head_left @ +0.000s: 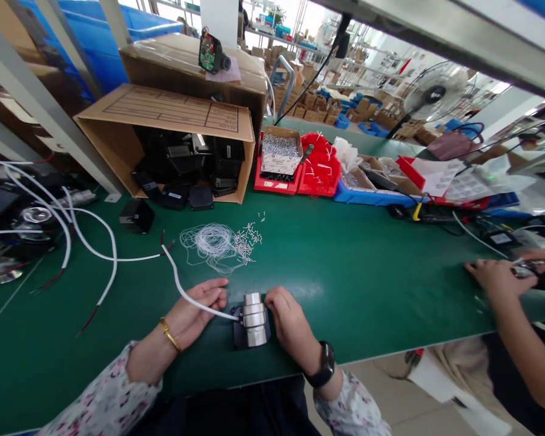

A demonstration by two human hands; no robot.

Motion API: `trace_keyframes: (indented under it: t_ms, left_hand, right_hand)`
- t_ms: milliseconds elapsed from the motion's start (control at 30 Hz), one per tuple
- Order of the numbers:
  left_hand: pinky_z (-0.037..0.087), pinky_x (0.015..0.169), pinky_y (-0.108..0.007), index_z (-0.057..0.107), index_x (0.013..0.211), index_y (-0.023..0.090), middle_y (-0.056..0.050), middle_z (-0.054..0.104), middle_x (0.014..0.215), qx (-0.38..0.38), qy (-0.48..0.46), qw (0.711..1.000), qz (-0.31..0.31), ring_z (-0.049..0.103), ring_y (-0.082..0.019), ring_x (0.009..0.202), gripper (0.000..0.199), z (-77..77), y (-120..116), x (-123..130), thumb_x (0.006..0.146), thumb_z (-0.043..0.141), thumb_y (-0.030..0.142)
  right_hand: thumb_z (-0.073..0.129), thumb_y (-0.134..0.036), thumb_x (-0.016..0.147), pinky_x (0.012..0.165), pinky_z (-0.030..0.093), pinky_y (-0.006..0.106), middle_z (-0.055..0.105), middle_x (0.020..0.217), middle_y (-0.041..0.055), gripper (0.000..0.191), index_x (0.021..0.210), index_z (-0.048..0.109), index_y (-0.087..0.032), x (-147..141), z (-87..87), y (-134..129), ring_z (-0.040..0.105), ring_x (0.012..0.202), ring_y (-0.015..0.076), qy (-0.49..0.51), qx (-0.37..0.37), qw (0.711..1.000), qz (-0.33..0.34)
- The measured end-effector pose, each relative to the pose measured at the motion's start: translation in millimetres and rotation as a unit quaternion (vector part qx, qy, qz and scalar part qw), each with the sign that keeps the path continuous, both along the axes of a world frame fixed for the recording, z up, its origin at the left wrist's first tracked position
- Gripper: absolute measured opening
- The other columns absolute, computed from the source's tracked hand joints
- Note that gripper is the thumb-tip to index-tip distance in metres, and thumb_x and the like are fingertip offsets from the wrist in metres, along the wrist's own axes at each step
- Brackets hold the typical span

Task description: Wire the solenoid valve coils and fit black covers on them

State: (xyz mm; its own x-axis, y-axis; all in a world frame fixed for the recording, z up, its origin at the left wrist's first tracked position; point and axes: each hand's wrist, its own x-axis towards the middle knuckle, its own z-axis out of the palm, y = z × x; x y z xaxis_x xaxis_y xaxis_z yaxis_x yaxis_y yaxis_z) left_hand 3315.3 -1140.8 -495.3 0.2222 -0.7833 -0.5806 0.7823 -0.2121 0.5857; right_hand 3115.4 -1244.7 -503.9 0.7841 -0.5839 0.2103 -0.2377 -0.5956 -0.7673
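Observation:
A silver metal cylinder (254,320) with stepped rings rests on a black square plate (239,336) near the table's front edge. From its left side a white cable (186,293) runs back across my left hand (204,306). That hand lies left of the cylinder, palm partly up, one finger stretched out and the others loosely bent; I see nothing gripped in it. My right hand (288,318) is at the plate's right edge, fingertips curled together; whatever they pinch is hidden. Behind the hands lie a coil of thin white cord (211,241) and a scatter of tiny pins (246,241).
An open cardboard box (163,115) of black housings stands at the back left. Red bins (320,169) and a blue tray (372,195) line the back. Loose white cables (113,254) cross the left side. A co-worker's hand (499,278) works at far right.

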Motion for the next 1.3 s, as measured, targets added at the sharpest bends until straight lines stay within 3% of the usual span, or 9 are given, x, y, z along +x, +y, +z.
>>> trace_keyframes:
  t_ms: [200,467,633,700,800,933,1033,1133,1300]
  left_hand:
    - [0.050,0.056,-0.012,0.062,0.077,0.007,-0.002,0.061,0.063,0.027,-0.001,0.999,0.037,0.057,-0.006,0.055,0.009,-6.7,7.3,-14.1,0.072,0.062,-0.001]
    - [0.055,0.061,-0.018,0.063,0.086,0.007,-0.008,0.068,0.067,0.025,0.001,0.999,0.020,0.064,-0.012,0.061,0.016,-3.2,11.8,-15.2,0.071,0.066,0.002]
    - [0.056,0.064,-0.019,0.062,0.085,0.007,-0.012,0.071,0.078,0.036,-0.019,0.999,0.014,0.068,-0.016,0.069,0.011,-5.2,17.7,-10.7,0.075,0.064,0.005]
    - [0.055,0.064,-0.019,0.061,0.088,0.008,-0.013,0.071,0.083,0.036,-0.035,0.999,0.008,0.068,-0.017,0.072,0.013,-5.4,18.0,-9.6,0.075,0.064,0.008]
    - [0.054,0.061,-0.018,0.061,0.086,0.010,-0.011,0.070,0.079,0.039,-0.064,0.997,0.009,0.067,-0.015,0.069,0.015,-5.1,17.1,-8.8,0.073,0.067,0.012]
    - [0.047,0.051,-0.015,0.059,0.074,0.011,-0.004,0.064,0.063,0.036,-0.105,0.993,0.028,0.059,-0.009,0.054,0.025,-4.6,17.5,-9.3,0.064,0.076,0.027]
    - [0.037,0.042,-0.014,0.055,0.062,0.013,0.002,0.054,0.051,0.037,-0.163,0.985,0.042,0.046,-0.005,0.043,0.036,-4.8,16.1,-11.5,0.061,0.074,0.043]
    - [0.022,0.037,-0.016,0.053,0.054,0.014,0.007,0.041,0.040,0.052,-0.250,0.966,0.046,0.031,-0.004,0.038,0.035,-6.0,9.1,-16.1,0.061,0.072,0.043]
    - [0.026,0.045,-0.020,0.057,0.048,0.016,0.006,0.044,0.044,0.048,-0.378,0.925,0.014,0.035,-0.008,0.044,0.022,-6.4,-4.8,-27.0,0.057,0.073,0.027]
  right_hand:
    - [0.045,-0.016,0.090,0.073,0.047,0.027,0.060,0.082,0.0046,0.014,0.082,0.056,-0.020,-5.7,5.6,-5.5,0.057,0.080,0.0161,-0.032,0.048,0.998,-0.001]
    - [0.039,-0.013,0.090,0.075,0.047,0.033,0.059,0.087,0.0079,0.017,0.092,0.055,-0.018,-3.6,0.6,-3.2,0.054,0.083,0.0186,0.009,-0.037,0.999,0.025]
    - [0.045,-0.020,0.090,0.078,0.050,0.029,0.066,0.089,0.0062,0.016,0.092,0.062,-0.019,-5.0,4.3,-13.4,0.062,0.084,0.0171,0.019,0.089,0.996,0.000]
    - [0.047,-0.021,0.089,0.073,0.052,0.027,0.067,0.086,0.0048,0.016,0.097,0.061,-0.019,5.9,3.2,-24.8,0.063,0.077,0.0157,0.050,0.118,0.991,-0.049]
    - [0.055,-0.016,0.082,0.070,0.049,0.027,0.064,0.085,0.0044,0.020,0.101,0.059,-0.018,36.0,-3.7,-44.1,0.060,0.072,0.0158,0.078,0.083,0.987,-0.111]
    - [0.061,-0.009,0.072,0.068,0.041,0.027,0.055,0.079,0.0019,0.013,0.080,0.060,-0.019,76.2,-12.2,-58.9,0.051,0.070,0.0159,0.099,0.027,0.986,-0.129]
    - [0.056,-0.005,0.074,0.066,0.038,0.026,0.051,0.073,0.0011,0.016,0.066,0.053,-0.019,86.6,-10.2,-58.9,0.048,0.069,0.0150,0.096,0.015,0.988,-0.120]
    - [0.051,-0.008,0.078,0.064,0.037,0.025,0.050,0.071,0.0005,0.014,0.069,0.050,-0.018,72.5,-1.9,-51.2,0.047,0.067,0.0143,0.073,0.033,0.991,-0.109]
    - [0.039,-0.024,0.090,0.059,0.041,0.023,0.052,0.074,0.0015,0.015,0.091,0.052,-0.017,5.3,6.2,-10.3,0.049,0.065,0.0144,0.009,0.107,0.984,-0.145]
